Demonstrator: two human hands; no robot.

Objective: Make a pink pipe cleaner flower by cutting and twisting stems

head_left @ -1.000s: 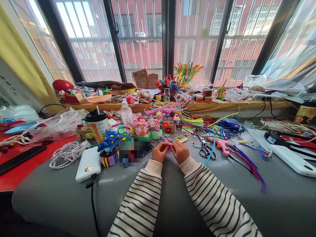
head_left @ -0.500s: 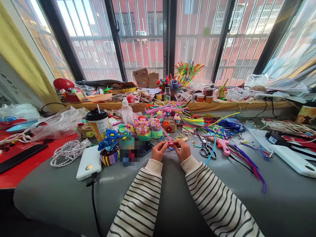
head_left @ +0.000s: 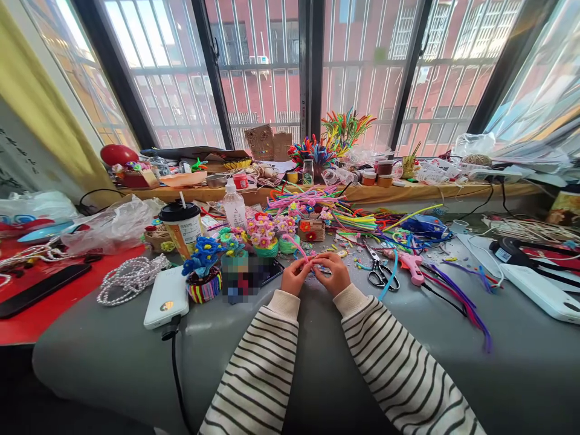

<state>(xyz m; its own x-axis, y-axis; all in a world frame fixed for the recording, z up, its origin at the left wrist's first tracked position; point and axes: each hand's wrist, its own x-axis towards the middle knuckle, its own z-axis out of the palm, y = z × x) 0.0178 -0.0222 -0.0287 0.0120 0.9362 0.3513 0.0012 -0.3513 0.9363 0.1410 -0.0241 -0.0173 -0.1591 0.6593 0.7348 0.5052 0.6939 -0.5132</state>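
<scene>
A pink pipe cleaner [head_left: 296,246] runs up and to the left from the fingertips of both hands, its free end curving. My left hand [head_left: 293,279] pinches it, thumb against fingers. My right hand [head_left: 334,275] is closed on the same pipe cleaner, its fingertips meeting the left ones. The part between the fingers is mostly hidden. Scissors [head_left: 377,266] lie just right of my right hand, with a light blue pipe cleaner [head_left: 388,281] across their handles. Small pots of pink pipe-cleaner flowers [head_left: 261,232] stand beyond my left hand.
Further right lies a pink glue gun [head_left: 411,269] beside purple pipe cleaners [head_left: 471,311]. On the left are a white power bank [head_left: 167,299] with a cable, a drink cup [head_left: 182,226] and a blue flower pot [head_left: 203,284]. A pile of pipe cleaners [head_left: 312,199] lies behind.
My fingertips have shifted on the pink pipe cleaner, and its free end has swung left and bends more. My hands stay in nearly the same place. The view has moved slightly.
</scene>
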